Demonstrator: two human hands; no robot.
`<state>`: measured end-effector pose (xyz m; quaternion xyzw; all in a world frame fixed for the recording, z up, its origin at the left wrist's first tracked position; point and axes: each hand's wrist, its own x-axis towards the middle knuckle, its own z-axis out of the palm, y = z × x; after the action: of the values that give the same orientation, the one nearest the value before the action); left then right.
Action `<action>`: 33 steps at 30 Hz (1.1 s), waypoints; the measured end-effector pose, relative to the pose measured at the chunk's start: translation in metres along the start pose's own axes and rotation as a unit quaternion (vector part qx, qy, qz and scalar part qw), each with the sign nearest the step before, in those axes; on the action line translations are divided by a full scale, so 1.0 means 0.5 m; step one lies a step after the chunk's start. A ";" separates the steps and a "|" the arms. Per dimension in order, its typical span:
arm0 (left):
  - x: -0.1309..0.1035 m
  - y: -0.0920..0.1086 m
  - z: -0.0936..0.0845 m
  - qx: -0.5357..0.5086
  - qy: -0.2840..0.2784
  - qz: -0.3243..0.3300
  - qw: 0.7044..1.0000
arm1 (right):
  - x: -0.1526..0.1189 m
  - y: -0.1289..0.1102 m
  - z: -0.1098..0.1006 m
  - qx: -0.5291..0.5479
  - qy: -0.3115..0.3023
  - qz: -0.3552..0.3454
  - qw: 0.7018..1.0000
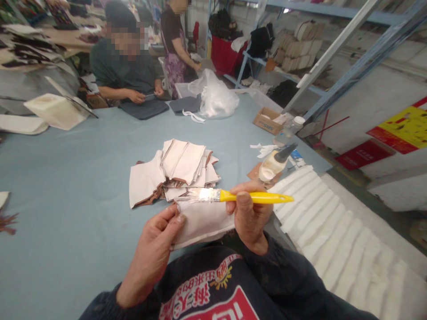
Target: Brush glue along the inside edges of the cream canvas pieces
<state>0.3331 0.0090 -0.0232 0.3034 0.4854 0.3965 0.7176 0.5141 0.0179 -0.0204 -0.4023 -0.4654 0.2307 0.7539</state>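
Observation:
My left hand [158, 242] pinches the left end of a pale fabric piece [205, 222] between thumb and fingers, close in front of my body. In my right hand [251, 215] is a paintbrush [256, 197] with a yellow handle, held level across the piece's upper edge. White paste coats its bristles, which point left toward my left fingers. Whether the bristles touch the fabric I cannot tell. Just beyond lies a fanned stack of cream pieces with brown edges [183, 162]. To the right, a squat pale bottle with a dark nozzle [275, 164] stands on a brown scrap.
Rows of white padded strips [333, 226] lie at my right. A small cardboard box [268, 120] and a clear jar [288, 131] stand on the blue-green table [83, 178]. Across it, a co-worker [125, 75] handles dark fabric beside a plastic bag [216, 95]; another person stands behind.

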 end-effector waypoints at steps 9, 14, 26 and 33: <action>-0.008 0.023 0.018 -0.060 0.015 -0.027 0.998 | -0.021 0.018 -0.003 -0.163 -0.111 -0.101 0.975; -0.006 0.023 0.026 -0.073 0.036 -0.012 0.997 | 0.004 -0.012 -0.013 -0.203 -0.164 -0.173 0.950; 0.010 -0.026 0.031 0.048 0.047 0.087 0.994 | -0.024 -0.026 -0.002 -0.233 -0.132 -0.170 0.948; 0.013 -0.031 0.020 0.118 0.042 0.156 0.980 | -0.031 -0.026 0.040 -0.172 -0.183 -0.242 0.937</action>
<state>0.3483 0.0062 -0.0353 0.4407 0.5052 0.4561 0.5852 0.4889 0.0070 -0.0129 -0.3521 -0.7109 0.0277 0.6081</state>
